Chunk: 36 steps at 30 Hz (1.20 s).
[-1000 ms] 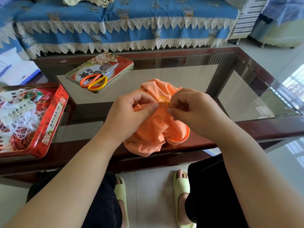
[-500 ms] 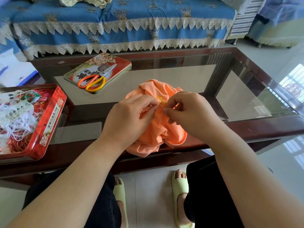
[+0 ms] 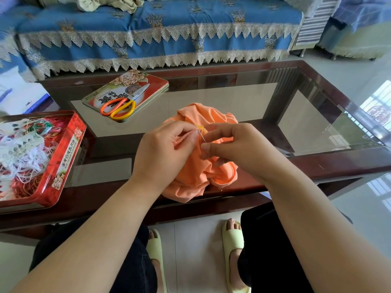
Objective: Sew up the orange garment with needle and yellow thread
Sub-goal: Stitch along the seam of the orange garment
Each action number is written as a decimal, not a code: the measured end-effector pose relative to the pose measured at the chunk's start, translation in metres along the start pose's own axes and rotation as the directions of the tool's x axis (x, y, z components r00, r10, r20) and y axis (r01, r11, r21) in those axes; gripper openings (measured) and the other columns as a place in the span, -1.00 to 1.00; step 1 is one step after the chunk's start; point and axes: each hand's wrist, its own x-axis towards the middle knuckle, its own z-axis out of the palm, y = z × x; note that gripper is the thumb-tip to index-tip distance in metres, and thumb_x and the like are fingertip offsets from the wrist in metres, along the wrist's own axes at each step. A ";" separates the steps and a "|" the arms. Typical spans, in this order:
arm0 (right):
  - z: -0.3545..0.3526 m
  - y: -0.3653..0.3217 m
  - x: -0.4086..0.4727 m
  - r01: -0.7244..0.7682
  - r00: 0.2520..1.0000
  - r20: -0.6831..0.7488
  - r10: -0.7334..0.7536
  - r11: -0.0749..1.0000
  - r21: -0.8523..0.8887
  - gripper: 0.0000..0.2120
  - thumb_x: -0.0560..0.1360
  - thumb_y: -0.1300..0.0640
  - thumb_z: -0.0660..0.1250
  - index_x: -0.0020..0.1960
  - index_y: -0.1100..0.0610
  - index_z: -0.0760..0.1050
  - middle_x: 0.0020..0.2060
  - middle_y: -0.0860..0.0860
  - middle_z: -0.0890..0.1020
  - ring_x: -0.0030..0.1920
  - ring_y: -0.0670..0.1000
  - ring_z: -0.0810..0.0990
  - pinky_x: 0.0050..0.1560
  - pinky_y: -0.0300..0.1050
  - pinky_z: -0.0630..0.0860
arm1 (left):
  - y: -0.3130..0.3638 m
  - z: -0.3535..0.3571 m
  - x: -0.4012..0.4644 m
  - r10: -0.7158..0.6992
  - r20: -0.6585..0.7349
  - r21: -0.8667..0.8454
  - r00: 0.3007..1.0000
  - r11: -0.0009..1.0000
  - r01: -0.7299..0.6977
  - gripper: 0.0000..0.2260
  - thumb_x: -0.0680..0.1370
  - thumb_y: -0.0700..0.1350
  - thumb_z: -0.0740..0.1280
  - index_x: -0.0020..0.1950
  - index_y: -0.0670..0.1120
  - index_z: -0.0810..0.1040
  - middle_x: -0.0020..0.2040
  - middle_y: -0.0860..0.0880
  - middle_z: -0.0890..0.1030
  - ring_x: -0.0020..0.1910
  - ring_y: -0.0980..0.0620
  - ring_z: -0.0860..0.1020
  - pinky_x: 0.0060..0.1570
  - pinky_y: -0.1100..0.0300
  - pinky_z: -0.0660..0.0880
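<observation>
The orange garment (image 3: 201,172) lies bunched at the near edge of the glass coffee table (image 3: 342,163). My left hand (image 3: 163,153) grips a fold of it, fingertips pinched at the seam. A thin silver needle (image 3: 202,136) slants between the two hands, with a small tangle of yellow thread (image 3: 200,128) at its upper end. My right hand (image 3: 241,149) is curled to the right of it, and thumb and forefinger meet the needle's lower end. The stitched spot is mostly hidden by my fingers.
An open red tin (image 3: 69,149) full of tangled threads sits at the left. Its lid (image 3: 152,83) lies further back with orange-and-yellow scissors (image 3: 118,106) on it. A blue covered sofa (image 3: 169,39) stands behind the table. My knees and slippers are under the near edge.
My right forefinger and thumb have spread a little, so the needle now shows between the hands. Both hands stay on the garment in nearly the same place.
</observation>
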 end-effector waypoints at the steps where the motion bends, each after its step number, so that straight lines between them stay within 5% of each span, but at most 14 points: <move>1: 0.000 0.001 0.000 0.008 1.000 0.017 -0.007 0.999 -0.050 -0.93 0.47 0.12 0.43 -0.16 0.11 0.64 -0.12 -0.16 0.60 -0.18 -0.06 0.66 -0.33 -0.38 0.53 | -0.001 -0.001 0.000 -0.006 -0.009 -0.007 1.000 1.000 0.006 -0.83 0.59 -0.05 0.32 0.03 -0.11 0.64 -0.07 0.02 0.67 -0.08 0.14 0.60 -0.10 0.32 0.54; 7: 0.005 0.002 0.001 0.057 0.996 -0.057 -0.062 0.995 -0.078 -0.72 0.51 0.01 0.37 -0.22 0.22 0.58 -0.34 0.09 0.64 -0.43 -0.03 0.55 -0.30 -0.18 0.54 | 0.001 0.001 0.000 0.073 0.034 -0.047 0.997 0.996 -0.071 -0.86 0.58 -0.10 0.33 0.01 -0.12 0.65 -0.08 0.02 0.66 -0.07 0.11 0.61 -0.06 0.27 0.54; 12: 0.005 0.001 0.001 0.076 0.996 -0.031 -0.078 0.996 -0.054 -0.66 0.50 -0.07 0.35 -0.22 0.21 0.59 -0.30 0.25 0.60 -0.41 -0.03 0.46 -0.27 -0.09 0.48 | 0.000 0.000 0.001 0.053 0.029 -0.118 0.998 0.992 -0.050 -0.90 0.58 -0.10 0.36 0.02 -0.09 0.64 -0.06 0.06 0.64 -0.03 0.13 0.60 -0.02 0.35 0.50; 16: 0.004 0.002 0.001 0.095 0.995 0.028 -0.093 0.990 -0.101 -0.75 0.51 -0.02 0.36 -0.19 0.15 0.61 -0.28 0.16 0.59 -0.32 -0.02 0.45 -0.19 0.03 0.50 | -0.002 0.000 0.001 0.047 0.032 -0.115 0.998 0.992 -0.043 -0.86 0.57 -0.08 0.34 0.02 -0.11 0.64 -0.07 0.06 0.65 -0.05 0.12 0.60 -0.02 0.34 0.51; 24: 0.008 0.003 0.003 0.147 0.980 -0.116 -0.163 0.980 -0.138 -0.79 0.53 0.01 0.34 -0.18 0.12 0.62 -0.23 -0.17 0.52 -0.27 -0.17 0.46 -0.26 -0.30 0.43 | 0.002 -0.003 0.002 0.003 0.088 -0.227 0.996 0.974 0.017 -0.90 0.57 -0.09 0.35 0.06 -0.01 0.62 -0.06 0.20 0.61 0.00 0.30 0.56 -0.02 0.48 0.44; 26: 0.007 0.002 0.002 0.169 0.974 -0.136 -0.184 0.979 -0.117 -0.77 0.51 0.00 0.36 -0.18 0.14 0.64 -0.16 -0.11 0.60 -0.20 -0.05 0.53 -0.18 -0.13 0.50 | 0.004 -0.004 0.002 -0.059 0.097 -0.274 0.994 0.958 0.084 -0.90 0.56 -0.07 0.34 0.04 0.01 0.61 -0.06 0.20 0.61 0.00 0.28 0.56 -0.05 0.48 0.43; 28: 0.002 0.004 0.003 0.188 0.946 -0.255 -0.198 0.980 -0.066 -0.75 0.49 -0.04 0.37 -0.17 0.15 0.63 -0.14 0.00 0.64 -0.18 0.10 0.56 -0.14 0.03 0.53 | 0.005 -0.006 0.002 -0.119 0.106 -0.305 0.987 0.941 0.146 -0.90 0.55 -0.03 0.34 0.03 0.04 0.60 -0.07 0.18 0.62 -0.04 0.24 0.57 -0.08 0.47 0.44; 32: -0.011 0.008 0.011 0.200 0.826 -0.528 -0.195 0.979 -0.048 -0.77 0.55 -0.11 0.26 -0.16 -0.04 0.59 -0.14 -0.04 0.64 -0.10 -0.05 0.59 -0.01 0.05 0.57 | 0.007 -0.007 0.002 -0.131 0.140 -0.323 0.981 0.931 0.171 -0.90 0.53 -0.03 0.35 0.02 0.11 0.60 -0.09 0.28 0.60 -0.06 0.28 0.56 -0.08 0.48 0.43; 36: -0.009 0.007 0.011 0.102 0.968 -0.225 -0.112 0.993 -0.055 -0.69 0.54 -0.09 0.29 -0.08 0.12 0.67 -0.13 0.10 0.68 -0.05 0.08 0.62 0.04 0.05 0.57 | 0.014 -0.004 0.001 -0.103 0.234 -0.385 0.967 0.903 0.189 -0.90 0.50 -0.01 0.36 -0.02 0.17 0.60 -0.12 0.35 0.63 -0.04 0.29 0.59 -0.05 0.47 0.43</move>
